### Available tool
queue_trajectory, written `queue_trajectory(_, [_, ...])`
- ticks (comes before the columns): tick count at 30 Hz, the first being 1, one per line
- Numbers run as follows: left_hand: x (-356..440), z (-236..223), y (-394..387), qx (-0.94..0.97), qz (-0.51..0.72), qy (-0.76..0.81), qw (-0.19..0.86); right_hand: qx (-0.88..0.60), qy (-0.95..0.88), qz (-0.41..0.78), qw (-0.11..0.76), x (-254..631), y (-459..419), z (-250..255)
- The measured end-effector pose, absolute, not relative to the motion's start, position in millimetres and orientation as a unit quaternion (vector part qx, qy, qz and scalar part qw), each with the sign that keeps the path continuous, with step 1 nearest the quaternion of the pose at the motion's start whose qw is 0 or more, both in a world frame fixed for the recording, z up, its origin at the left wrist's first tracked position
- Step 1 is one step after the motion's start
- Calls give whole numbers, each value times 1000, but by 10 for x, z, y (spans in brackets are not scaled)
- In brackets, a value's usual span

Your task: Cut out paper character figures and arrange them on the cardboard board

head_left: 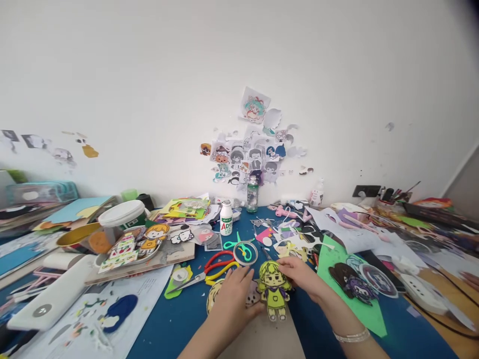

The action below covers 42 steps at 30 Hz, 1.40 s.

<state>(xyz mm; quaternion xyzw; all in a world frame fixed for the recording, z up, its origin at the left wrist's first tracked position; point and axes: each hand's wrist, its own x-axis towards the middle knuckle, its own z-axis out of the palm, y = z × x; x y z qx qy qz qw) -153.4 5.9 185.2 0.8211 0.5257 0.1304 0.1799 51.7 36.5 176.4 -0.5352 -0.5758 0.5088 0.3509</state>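
A flat cutout doll (pixel 276 291) with yellow hair and a yellow dress stands out over a grey board (pixel 262 336). My right hand (pixel 302 277) pinches its upper right edge between thumb and fingers. Stretched out over the board, my left hand (pixel 236 297) lies across other cutouts, its thumb reaching to the doll's lower left side. A round pale face cutout (pixel 214 295) shows left of that hand, and a greyish-pink cutout (pixel 253 293) is partly hidden between its fingers and the doll.
Red-and-yellow scissors (pixel 219 264) and a clear tape roll (pixel 245 253) with green scissors lie beyond my hands. A white bottle (pixel 226 218) stands behind them. Paper scraps (pixel 286 237), a green sheet (pixel 350 284), a white bucket (pixel 122 214) and a power strip (pixel 424 294) surround the work area.
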Motion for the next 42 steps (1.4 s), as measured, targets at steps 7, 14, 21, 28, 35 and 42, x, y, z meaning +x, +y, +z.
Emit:
queue_trajectory(7, [-1531, 1704, 20, 844, 68, 502, 177, -574, -644, 399, 310, 441, 450, 1524])
queue_trajectory(14, [-1531, 1664, 19, 863, 57, 483, 137, -621, -684, 244, 295, 492, 503, 1307])
queue_trajectory(21, [-1733, 1682, 56, 861, 111, 493, 53, -595, -716, 176, 321, 485, 384, 1323])
queue_trajectory(28, [-2864, 2101, 451, 630, 161, 744, -156, -584, -708, 177, 356, 705, 309, 1134])
queue_trajectory(35, [-3855, 2374, 640, 484, 136, 859, -99, -582, -702, 225, 344, 789, 300, 1041])
queue_trajectory(42, [-3869, 2203, 650, 499, 123, 854, -77, -585, -695, 220, 355, 698, 187, 1177])
